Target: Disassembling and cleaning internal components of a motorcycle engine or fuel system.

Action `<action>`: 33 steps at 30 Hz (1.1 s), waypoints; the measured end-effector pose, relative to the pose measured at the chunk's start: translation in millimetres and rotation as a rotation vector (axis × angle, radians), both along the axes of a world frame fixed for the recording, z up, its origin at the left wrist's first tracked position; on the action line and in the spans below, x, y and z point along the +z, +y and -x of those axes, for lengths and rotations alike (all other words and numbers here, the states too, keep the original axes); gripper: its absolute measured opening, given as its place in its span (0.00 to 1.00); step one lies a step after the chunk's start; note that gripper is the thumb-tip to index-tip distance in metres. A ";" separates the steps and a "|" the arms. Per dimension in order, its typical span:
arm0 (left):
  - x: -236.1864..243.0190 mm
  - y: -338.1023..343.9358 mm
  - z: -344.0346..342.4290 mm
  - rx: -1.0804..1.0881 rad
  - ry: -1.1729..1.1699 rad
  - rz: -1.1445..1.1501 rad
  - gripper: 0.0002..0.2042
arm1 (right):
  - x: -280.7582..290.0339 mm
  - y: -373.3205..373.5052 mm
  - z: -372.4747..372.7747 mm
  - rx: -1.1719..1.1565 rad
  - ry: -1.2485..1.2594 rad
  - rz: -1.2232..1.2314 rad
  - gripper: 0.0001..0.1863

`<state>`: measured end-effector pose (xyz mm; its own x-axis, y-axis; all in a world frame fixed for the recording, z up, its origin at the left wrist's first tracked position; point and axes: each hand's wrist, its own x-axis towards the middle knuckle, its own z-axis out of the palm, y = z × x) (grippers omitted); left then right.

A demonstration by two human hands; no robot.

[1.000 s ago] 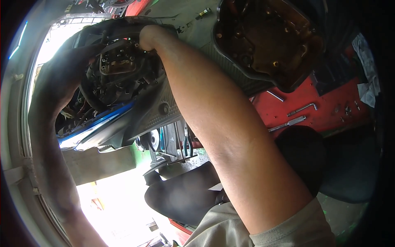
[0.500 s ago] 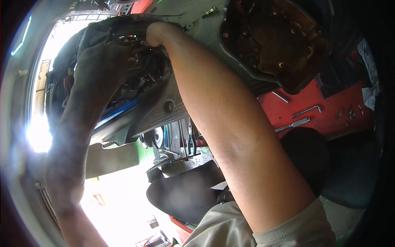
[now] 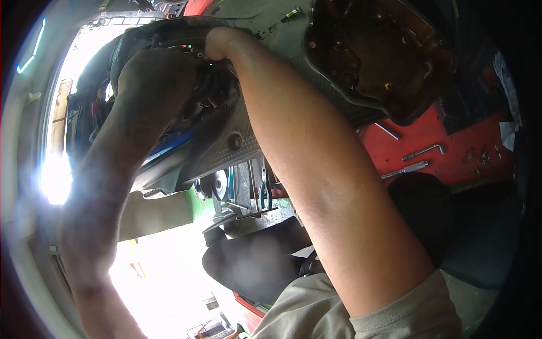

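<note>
Both my arms reach into the open bay of a dark vehicle body (image 3: 217, 127), which looks like a scooter with its panels off. My left hand (image 3: 161, 70) is over the bay in shadow, its back toward me and its fingers hidden. Just right of it, at the bay's far rim, my right hand (image 3: 219, 44) bends down at the wrist, and its fingers are out of sight too. Small metal fittings (image 3: 199, 55) show between the two hands. What either hand holds cannot be made out.
An oily brown engine cover (image 3: 367, 62) lies at the upper right, with a bolt (image 3: 292, 14) left of it. On a red surface (image 3: 389, 150) lie an L-shaped wrench (image 3: 423, 151), a knurled handle (image 3: 415, 167) and small screws (image 3: 485, 157). Pliers (image 3: 265, 189) stand below the vehicle.
My left hand has moved up and right, closer to my right hand, and its fingers have gone out of sight. My right hand stays at about the same spot.
</note>
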<state>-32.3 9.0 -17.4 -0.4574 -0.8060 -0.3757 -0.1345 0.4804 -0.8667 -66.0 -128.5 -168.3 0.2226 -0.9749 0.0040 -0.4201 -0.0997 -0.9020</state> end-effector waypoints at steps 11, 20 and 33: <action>32.3 -24.1 -4.8 -0.005 0.017 -0.094 0.07 | 0.0 -7.1 -2.0 0.041 0.059 0.026 0.19; 46.7 -40.3 -2.7 0.017 0.016 -0.100 0.08 | 2.7 8.9 4.7 0.018 0.001 0.034 0.20; 55.7 -62.3 7.8 -0.095 -0.197 -0.172 0.13 | 8.4 19.1 13.1 0.021 -0.049 -0.036 0.20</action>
